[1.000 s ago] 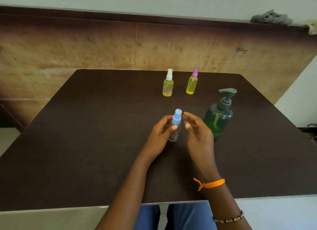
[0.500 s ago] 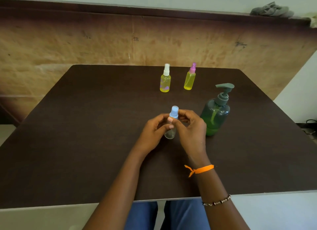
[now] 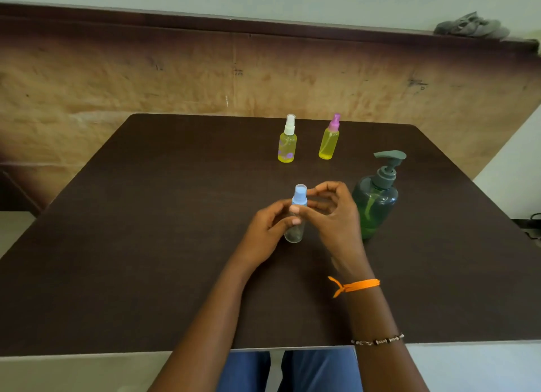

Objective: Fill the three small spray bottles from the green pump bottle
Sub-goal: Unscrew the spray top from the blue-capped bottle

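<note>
A small clear spray bottle [image 3: 294,232] with a blue cap [image 3: 300,195] stands in the middle of the dark table [image 3: 146,230]. My left hand [image 3: 263,233] grips its body from the left. My right hand [image 3: 333,216] pinches the blue cap's base with thumb and fingers. Just right of my right hand stands the green pump bottle [image 3: 376,201], about a third full of green liquid. Farther back stand two spray bottles holding yellow liquid: one with a white cap [image 3: 287,144], one with a pink cap [image 3: 329,141].
A brown wooden panel [image 3: 175,78] rises behind the table. A grey cloth [image 3: 471,26] lies on the ledge at top right. The table's near edge runs just above my blue trousers [image 3: 292,368].
My right hand closed in from beside the blue cap onto its base. My left hand kept hold of the bottle's body. The other bottles stayed in place.
</note>
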The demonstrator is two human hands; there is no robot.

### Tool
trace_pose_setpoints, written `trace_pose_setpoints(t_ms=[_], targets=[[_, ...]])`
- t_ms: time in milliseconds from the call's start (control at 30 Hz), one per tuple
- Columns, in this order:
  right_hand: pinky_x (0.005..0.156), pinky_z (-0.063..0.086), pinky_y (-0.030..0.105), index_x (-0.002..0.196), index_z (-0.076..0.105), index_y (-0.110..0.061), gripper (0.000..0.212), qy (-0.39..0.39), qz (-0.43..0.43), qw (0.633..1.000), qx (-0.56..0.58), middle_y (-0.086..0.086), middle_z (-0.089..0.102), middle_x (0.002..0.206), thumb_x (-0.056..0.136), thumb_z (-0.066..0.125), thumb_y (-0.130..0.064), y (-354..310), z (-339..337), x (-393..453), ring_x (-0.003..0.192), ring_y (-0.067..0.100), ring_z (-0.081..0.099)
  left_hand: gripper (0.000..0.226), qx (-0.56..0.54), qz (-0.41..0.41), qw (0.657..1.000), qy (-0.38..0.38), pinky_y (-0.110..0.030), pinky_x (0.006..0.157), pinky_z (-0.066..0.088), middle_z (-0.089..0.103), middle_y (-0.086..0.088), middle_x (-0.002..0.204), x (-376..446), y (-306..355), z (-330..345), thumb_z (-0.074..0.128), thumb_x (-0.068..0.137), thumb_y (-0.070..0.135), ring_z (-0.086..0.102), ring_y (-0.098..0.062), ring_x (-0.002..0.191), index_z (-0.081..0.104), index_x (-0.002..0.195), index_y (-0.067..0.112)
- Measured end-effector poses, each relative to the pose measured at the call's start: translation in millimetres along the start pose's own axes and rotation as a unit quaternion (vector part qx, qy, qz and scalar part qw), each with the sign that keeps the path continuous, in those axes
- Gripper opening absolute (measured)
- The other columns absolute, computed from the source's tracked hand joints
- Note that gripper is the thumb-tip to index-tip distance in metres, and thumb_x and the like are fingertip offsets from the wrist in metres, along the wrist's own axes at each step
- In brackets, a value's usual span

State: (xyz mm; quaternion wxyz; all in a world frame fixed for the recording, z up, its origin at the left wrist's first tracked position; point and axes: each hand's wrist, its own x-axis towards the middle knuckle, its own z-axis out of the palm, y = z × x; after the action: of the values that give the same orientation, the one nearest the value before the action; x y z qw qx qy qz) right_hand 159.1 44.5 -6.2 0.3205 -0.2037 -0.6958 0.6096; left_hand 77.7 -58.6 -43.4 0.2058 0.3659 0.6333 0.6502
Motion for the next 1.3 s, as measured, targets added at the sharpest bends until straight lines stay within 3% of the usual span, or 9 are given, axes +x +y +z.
trace_pose_setpoints(t_ms=[167, 233, 367, 467, 600, 833, 933, 1067, 1300], targets=[[0.082, 0.058, 0.034, 0.106, 0.049, -0.021, 0.031, -0.053, -0.006, 0.998, 0.044, 0.014, 0.061, 0.115, 0.087, 0.061, -0.001, -0.4, -15.9, 1.1, 0.093, 0.018, 0.067, 0.035, 0.001, -0.005, 1.0, -0.006, -0.014, 0.089, 0.045, 0.066, 0.003, 0.107, 1.5, 0.1, 1.5, 0.056, 0.083, 0.019, 0.061, 0.0, 0.101, 0.058, 0.118, 0.015], [0.079, 0.057, 0.03, 0.108, 0.048, -0.021, 0.032, -0.056, -0.025, 0.998, 0.027, 0.009, 0.063, 0.11, 0.085, 0.065, -0.008, -2.2, -13.0, 0.6, 0.093, 0.017, 0.067, 0.031, -0.001, -0.002, 1.0, -0.006, -0.014, 0.09, 0.046, 0.065, 0.0, 0.109, 0.8, -0.2, 1.1, 0.057, 0.087, 0.011, 0.061, 0.0, 0.102, 0.057, 0.118, 0.014], [0.071, 0.054, 0.015, 0.11, 0.044, -0.02, 0.058, -0.042, -0.066, 0.993, -0.089, -0.008, 0.061, 0.094, 0.066, 0.083, -0.014, -2.4, -3.6, 1.9, 0.081, 0.001, 0.064, 0.03, 0.003, -0.002, 1.0, -0.004, -0.015, 0.089, 0.046, 0.066, -0.001, 0.11, 0.8, -1.7, 0.2, 0.053, 0.091, -0.001, 0.061, 0.0, 0.102, 0.058, 0.119, 0.007], [0.077, 0.055, 0.024, 0.108, 0.044, -0.022, 0.052, -0.043, -0.053, 0.997, -0.039, 0.001, 0.064, 0.09, 0.072, 0.077, -0.003, 1.5, -9.5, 5.1, 0.083, 0.009, 0.067, 0.029, 0.003, 0.003, 1.0, 0.001, -0.012, 0.086, 0.044, 0.066, 0.005, 0.106, 1.0, -1.5, 0.5, 0.056, 0.088, 0.011, 0.061, 0.004, 0.099, 0.058, 0.117, 0.011], [0.079, 0.058, 0.036, 0.107, 0.045, -0.029, 0.041, -0.071, -0.034, 0.996, 0.028, 0.005, 0.065, 0.095, 0.084, 0.065, -0.001, 2.0, -19.9, 4.9, 0.088, 0.016, 0.068, 0.036, 0.014, 0.002, 1.0, -0.005, -0.018, 0.091, 0.046, 0.067, 0.003, 0.11, 0.8, -2.2, 1.1, 0.055, 0.083, 0.022, 0.061, -0.005, 0.106, 0.058, 0.119, 0.018], [0.069, 0.053, 0.017, 0.095, 0.054, -0.021, 0.036, -0.057, -0.12, 0.983, -0.13, -0.017, 0.059, 0.087, 0.071, 0.079, -0.01, -0.4, 2.1, 3.6, 0.08, -0.001, 0.059, 0.03, 0.013, 0.011, 1.0, -0.004, -0.017, 0.09, 0.047, 0.066, 0.0, 0.113, 0.6, -4.0, 0.0, 0.053, 0.092, 0.006, 0.061, -0.005, 0.107, 0.058, 0.121, 0.014], [0.08, 0.053, 0.024, 0.094, 0.059, -0.02, 0.029, -0.067, -0.127, 0.982, -0.122, -0.013, 0.063, 0.089, 0.074, 0.074, -0.005, -0.6, 0.3, 5.6, 0.087, 0.009, 0.064, 0.031, 0.008, 0.015, 1.0, 0.002, -0.018, 0.09, 0.047, 0.067, -0.001, 0.111, 0.6, -3.8, 0.0, 0.054, 0.088, 0.014, 0.062, -0.006, 0.106, 0.058, 0.119, 0.01], [0.09, 0.053, 0.034, 0.1, 0.061, -0.027, 0.038, -0.105, -0.125, 0.982, -0.095, -0.008, 0.066, 0.097, 0.077, 0.068, 0.003, -3.3, -6.7, 5.3, 0.098, 0.015, 0.066, 0.028, 0.017, 0.023, 0.999, -0.018, -0.015, 0.09, 0.044, 0.065, 0.008, 0.112, 1.7, -3.7, 0.7, 0.052, 0.092, 0.007, 0.06, 0.0, 0.107, 0.057, 0.119, 0.016], [0.08, 0.051, 0.017, 0.123, 0.05, -0.014, 0.044, -0.169, -0.102, 0.979, -0.044, 0.0, 0.062, 0.099, 0.088, 0.049, 0.014, -22.0, -14.7, 6.8, 0.095, 0.001, 0.059, 0.024, 0.009, 0.015, 1.0, -0.024, -0.024, 0.093, 0.047, 0.068, 0.008, 0.101, 1.1, -3.6, 2.9, 0.049, 0.089, 0.023, 0.063, -0.007, 0.102, 0.059, 0.111, 0.02]])
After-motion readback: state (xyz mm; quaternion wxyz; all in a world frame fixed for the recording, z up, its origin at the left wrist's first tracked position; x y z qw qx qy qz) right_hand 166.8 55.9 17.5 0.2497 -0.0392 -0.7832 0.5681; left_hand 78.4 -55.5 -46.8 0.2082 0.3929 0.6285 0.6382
